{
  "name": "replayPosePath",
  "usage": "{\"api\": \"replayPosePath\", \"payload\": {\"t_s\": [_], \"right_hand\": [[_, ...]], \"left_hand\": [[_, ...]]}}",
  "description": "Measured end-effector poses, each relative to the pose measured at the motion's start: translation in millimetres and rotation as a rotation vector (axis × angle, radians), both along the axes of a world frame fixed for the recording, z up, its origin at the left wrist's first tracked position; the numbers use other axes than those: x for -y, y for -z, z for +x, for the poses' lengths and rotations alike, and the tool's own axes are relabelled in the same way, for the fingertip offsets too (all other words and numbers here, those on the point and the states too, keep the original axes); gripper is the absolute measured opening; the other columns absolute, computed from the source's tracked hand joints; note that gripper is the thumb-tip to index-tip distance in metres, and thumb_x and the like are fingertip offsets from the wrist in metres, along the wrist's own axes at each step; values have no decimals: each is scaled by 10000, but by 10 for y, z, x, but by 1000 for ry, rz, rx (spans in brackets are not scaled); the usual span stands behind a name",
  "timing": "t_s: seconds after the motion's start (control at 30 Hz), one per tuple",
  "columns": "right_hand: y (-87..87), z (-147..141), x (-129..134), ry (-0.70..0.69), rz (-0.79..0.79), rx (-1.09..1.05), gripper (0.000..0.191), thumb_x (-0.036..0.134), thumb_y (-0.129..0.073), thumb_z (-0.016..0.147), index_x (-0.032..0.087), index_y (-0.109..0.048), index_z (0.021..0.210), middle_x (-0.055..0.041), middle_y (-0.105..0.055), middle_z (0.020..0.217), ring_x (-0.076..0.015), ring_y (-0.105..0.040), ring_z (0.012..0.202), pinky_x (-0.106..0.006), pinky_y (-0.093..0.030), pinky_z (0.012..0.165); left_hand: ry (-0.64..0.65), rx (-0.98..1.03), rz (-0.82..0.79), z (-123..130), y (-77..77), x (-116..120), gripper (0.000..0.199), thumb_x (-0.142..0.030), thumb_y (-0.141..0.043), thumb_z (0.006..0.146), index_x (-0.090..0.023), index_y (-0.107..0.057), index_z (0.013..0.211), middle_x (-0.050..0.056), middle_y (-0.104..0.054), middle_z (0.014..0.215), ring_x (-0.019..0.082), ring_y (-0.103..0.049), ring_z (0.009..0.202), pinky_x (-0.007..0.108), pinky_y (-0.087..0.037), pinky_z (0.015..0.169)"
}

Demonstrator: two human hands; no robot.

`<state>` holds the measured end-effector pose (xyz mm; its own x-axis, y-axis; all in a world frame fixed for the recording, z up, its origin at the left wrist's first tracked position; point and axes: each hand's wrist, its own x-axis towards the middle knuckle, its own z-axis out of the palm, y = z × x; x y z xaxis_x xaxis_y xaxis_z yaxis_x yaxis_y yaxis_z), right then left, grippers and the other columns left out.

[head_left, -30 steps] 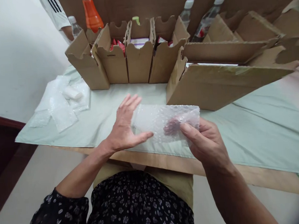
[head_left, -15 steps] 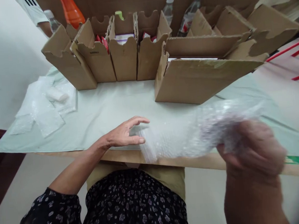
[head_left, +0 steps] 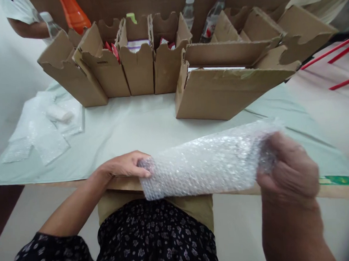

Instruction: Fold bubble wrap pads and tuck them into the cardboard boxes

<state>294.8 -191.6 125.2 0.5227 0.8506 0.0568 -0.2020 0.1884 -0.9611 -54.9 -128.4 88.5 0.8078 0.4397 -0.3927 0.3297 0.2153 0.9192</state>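
Observation:
A long piece of bubble wrap (head_left: 203,164) stretches between my two hands, over the front edge of the table. My left hand (head_left: 127,165) pinches its left end, thumb on the near face and the fingers behind. At the other end my right hand (head_left: 292,166) is closed round the bunched plastic, somewhat blurred by motion. Whether anything lies inside the wrap I cannot make out. More bubble wrap pieces (head_left: 46,134) lie in a loose pile on the left of the table, with a small rolled piece (head_left: 58,113) on top.
Narrow cardboard boxes (head_left: 141,71) stand in a row along the back of the cloth-covered table (head_left: 127,129). A wider cardboard box (head_left: 228,91) juts forward at right. Clear bottles (head_left: 215,17) and an orange bottle (head_left: 74,14) stand behind. Another person's arm (head_left: 28,29) shows at upper left.
My left hand has closed on the near-left end of the bubble wrap, which now hangs stretched flat. Both hands have shifted slightly left in view. The other person's arm has come further into view.

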Motion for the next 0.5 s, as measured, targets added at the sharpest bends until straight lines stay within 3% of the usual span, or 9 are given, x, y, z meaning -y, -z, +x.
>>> {"api": "replayPosePath", "payload": {"t_s": [0.1,0.17,0.27,0.33,0.43,0.5], "right_hand": [[222,0,-26,-113,-136,94,262,433,-853,730,229,-693,766,18,-665,666,-129,-601,554,-265,-520,505],[390,-3,-11,-159,-222,223,255,432,-819,764,232,-717,883,21,-670,667,-141,-613,568,-284,-529,536],[606,42,73,-66,-263,590,353,378,-777,809,215,-716,1116,-21,-746,826,-180,-688,710,-331,-567,642],[678,95,161,71,-209,832,352,343,-740,854,204,-703,1175,-69,-773,1004,-206,-721,830,-382,-592,743],[663,144,279,125,-65,1071,220,301,-693,930,209,-722,1128,-84,-771,1083,-218,-735,896,-400,-601,788],[625,134,311,-36,43,1199,182,286,-692,954,220,-728,1120,-79,-776,1088,-231,-740,964,-404,-604,819]], "left_hand": [[-244,-201,186,-325,-100,-128,370,-468,-763,810,-177,-724,1036,36,-741,915,185,-672,815,295,-542,758],[-388,-406,431,-459,-119,-198,504,-482,-737,819,-196,-694,1231,49,-735,977,218,-675,846,349,-557,791],[-599,-675,928,-514,-47,-211,663,-415,-730,826,-192,-586,1433,119,-714,1179,301,-669,1024,473,-555,936],[-673,-716,1223,-453,24,-139,633,-348,-710,856,-178,-565,1448,165,-670,1321,348,-625,1197,535,-507,1054],[-532,-581,1473,-262,105,45,445,-306,-643,941,-178,-609,1366,173,-634,1403,360,-560,1351,559,-459,1139],[-329,-452,1504,-126,151,156,373,-318,-633,968,-174,-636,1313,174,-623,1428,360,-538,1394,553,-462,1149]]}}
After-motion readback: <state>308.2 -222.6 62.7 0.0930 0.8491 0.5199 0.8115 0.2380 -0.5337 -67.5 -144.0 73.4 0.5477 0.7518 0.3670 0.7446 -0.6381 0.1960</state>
